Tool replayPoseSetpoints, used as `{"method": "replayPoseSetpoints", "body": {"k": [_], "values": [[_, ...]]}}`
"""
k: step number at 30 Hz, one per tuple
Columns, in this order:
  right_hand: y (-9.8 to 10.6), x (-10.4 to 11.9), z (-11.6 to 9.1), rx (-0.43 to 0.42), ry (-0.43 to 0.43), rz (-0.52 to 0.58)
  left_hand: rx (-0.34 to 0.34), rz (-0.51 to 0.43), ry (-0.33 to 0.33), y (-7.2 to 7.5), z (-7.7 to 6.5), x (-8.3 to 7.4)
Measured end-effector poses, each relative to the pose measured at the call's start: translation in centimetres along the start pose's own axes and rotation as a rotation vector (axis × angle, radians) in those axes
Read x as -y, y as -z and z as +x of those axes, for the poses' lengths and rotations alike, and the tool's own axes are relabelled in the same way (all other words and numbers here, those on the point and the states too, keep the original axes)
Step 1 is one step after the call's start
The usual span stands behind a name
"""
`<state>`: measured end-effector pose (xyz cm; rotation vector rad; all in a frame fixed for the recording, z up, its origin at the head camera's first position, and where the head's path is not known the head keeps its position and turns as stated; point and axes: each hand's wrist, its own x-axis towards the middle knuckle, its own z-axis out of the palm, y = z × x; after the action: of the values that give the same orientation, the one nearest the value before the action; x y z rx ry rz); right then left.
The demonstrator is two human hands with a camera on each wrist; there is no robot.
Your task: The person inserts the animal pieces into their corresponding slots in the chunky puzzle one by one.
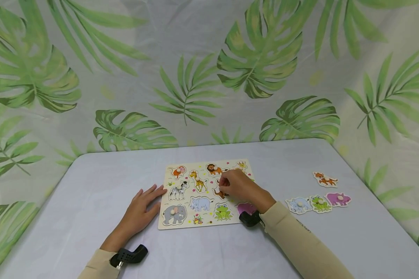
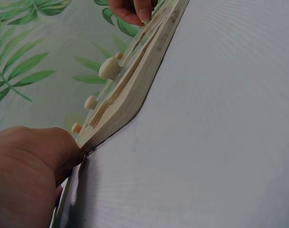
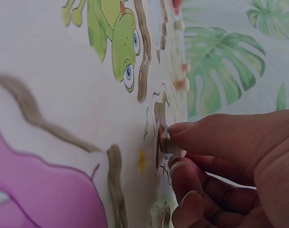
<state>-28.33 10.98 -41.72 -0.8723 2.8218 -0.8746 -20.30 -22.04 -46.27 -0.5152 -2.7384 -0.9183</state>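
A wooden knob puzzle board (image 1: 206,215) with animal pictures lies on the table. My right hand (image 1: 242,187) is over its right half, pinching the knob (image 3: 175,148) of a brown animal puzzle piece (image 1: 220,193) between thumb and fingers. That piece is partly covered by the hand and sits at its cutout. My left hand (image 1: 142,211) rests on the table with fingers extended, fingertips at the board's left edge. Knobbed monkey (image 1: 178,171), giraffe (image 1: 198,182), zebra (image 1: 178,191), lion (image 1: 214,169) and elephant (image 1: 174,214) pieces are in the board.
Right of the board lie loose tiger (image 1: 325,179), rhino (image 1: 299,204), frog (image 1: 320,204) and purple hippo (image 1: 338,199) pieces. The board shows frog (image 1: 223,212), rhino (image 1: 201,204) and hippo (image 1: 246,208) pictures without knobs. A leaf-patterned cloth (image 1: 186,89) hangs behind the white table (image 1: 101,186).
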Motion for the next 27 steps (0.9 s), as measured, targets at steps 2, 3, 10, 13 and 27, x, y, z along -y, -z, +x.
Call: {"method": "replayPoseSetpoints", "body": {"k": [2,3,10,13,27], "values": [[0.0,0.1,0.0,0.002,-0.002,0.003,-0.001,-0.003,0.0,0.0,0.0,0.0],[0.0,0.1,-0.1,0.003,-0.004,0.005,0.0,-0.002,0.002,0.0,0.0,0.0],[0.3,0.3,-0.2,0.018,-0.038,0.027,0.008,-0.002,0.017,0.0,0.0,-0.1],[0.8,0.1,-0.2,0.025,-0.071,0.047,0.008,-0.003,0.006,0.0,0.1,0.0],[3.5,-1.3,-1.1,-0.041,-0.078,0.072,-0.005,-0.009,-0.01,0.1,0.1,0.0]]}}
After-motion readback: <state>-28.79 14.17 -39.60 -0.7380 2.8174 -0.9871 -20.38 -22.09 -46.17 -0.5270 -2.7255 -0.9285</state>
